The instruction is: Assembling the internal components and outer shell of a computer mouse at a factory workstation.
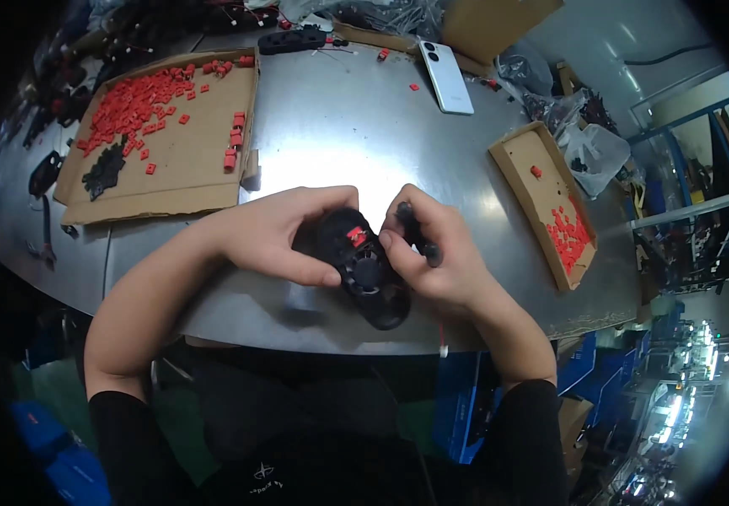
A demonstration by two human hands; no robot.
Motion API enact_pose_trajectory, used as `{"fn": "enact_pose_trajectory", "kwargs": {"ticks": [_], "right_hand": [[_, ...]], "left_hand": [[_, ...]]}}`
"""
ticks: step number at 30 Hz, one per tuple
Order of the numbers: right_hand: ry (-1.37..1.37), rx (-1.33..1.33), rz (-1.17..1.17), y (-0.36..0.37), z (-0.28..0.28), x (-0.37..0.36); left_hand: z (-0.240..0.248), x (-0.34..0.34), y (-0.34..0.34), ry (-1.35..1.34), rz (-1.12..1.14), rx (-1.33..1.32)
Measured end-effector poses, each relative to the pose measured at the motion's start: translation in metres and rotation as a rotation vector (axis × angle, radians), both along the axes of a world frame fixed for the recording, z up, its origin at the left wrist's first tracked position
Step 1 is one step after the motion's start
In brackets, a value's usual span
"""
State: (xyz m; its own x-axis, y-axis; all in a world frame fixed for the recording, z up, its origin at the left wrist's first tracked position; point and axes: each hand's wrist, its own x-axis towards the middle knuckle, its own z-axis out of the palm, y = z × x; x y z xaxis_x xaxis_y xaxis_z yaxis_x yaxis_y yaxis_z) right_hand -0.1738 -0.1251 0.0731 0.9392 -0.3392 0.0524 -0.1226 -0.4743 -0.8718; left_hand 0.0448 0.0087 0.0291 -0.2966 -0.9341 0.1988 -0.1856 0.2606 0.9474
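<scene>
An oblong black plastic housing [379,299] lies tilted over the near part of the metal table, in front of me. Set in its upper half is a small red part [357,236], with a round black piece [369,271] just below. My left hand [284,236] grips the housing from its left side, thumb along the near edge and fingers behind it. On the right, my right hand [436,249] is closed round a tool with two black handle ends [407,221], which looks like small pliers. Its tip is hidden at the housing's right edge, where my thumb and forefinger meet.
A cardboard tray [204,190] of many red parts stands at left, with a black clump in it. A narrower cardboard tray [541,215] with red pieces is at right. A white phone [447,78] lies at the back. A wire connector [444,350] hangs over the near edge.
</scene>
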Motion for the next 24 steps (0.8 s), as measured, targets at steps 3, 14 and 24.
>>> {"fn": "enact_pose_trajectory", "kwargs": {"ticks": [3,14,24], "right_hand": [[-0.058,-0.175,0.073,0.0,-0.002,-0.007],[-0.399,-0.431,0.181,-0.038,-0.042,0.009],[-0.401,-0.466,0.245,-0.032,-0.048,0.01]], "left_hand": [[0.004,-0.014,0.002,0.454,0.147,0.305],[0.018,-0.021,0.005,-0.236,0.196,0.116],[0.004,-0.014,0.007,-0.567,0.23,-0.125]]}}
